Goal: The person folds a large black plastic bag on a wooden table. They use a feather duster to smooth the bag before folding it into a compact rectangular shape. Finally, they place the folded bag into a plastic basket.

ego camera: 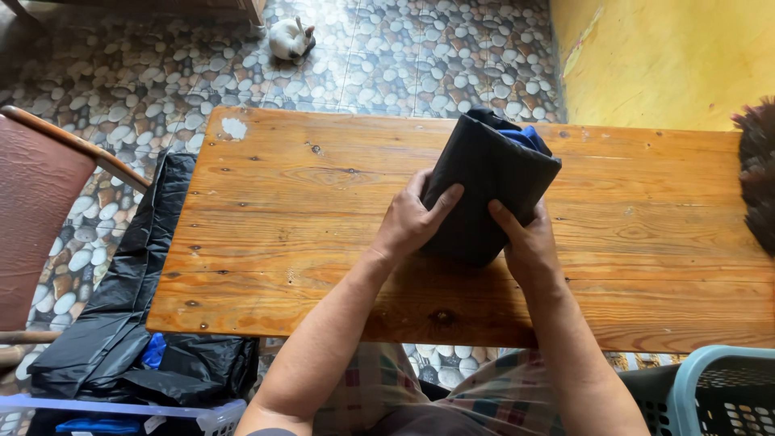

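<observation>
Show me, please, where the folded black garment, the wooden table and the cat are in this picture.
folded black garment [484, 182]: head view, middle of its black face.
wooden table [282, 242]: head view, bare planks on the left.
cat [289, 38]: head view, its pale body on the floor.

Both bare forearms come in from the bottom edge and angle toward each other, wrists pretty much straight. The left hand [410, 220] is curled around one side of what it's holding, thumb stretched out across the front and fingers wrapped out of sight behind. The right hand [529, 242] mirrors it from the other side, thumb pointing up and inward, palm pressed in.
</observation>
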